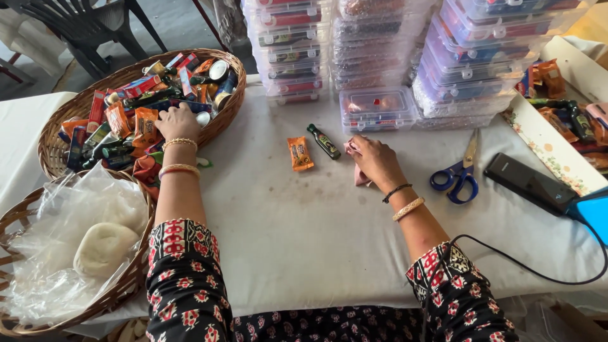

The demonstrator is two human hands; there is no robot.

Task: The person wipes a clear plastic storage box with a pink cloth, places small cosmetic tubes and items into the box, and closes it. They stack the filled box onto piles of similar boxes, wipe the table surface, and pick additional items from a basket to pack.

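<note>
Right hand [375,159]: near centre, fingers pinched on pink packet [361,177], pinning it to surface [304,234].
Left hand [177,123]: fingers curled together, digging into far-left basket [69,107] for packets [145,123].

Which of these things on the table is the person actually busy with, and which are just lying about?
In hand:
left hand reaching into the wicker basket of small packets
right hand on a pink sachet
orange packet and small dark bottle just beside it

Lying about:
blue-handled scissors
black phone
stacked clear boxes

A white-clothed table [304,253] fills the view — behind it a dark plastic chair [82,28] stands on grey floor [171,25].
</note>
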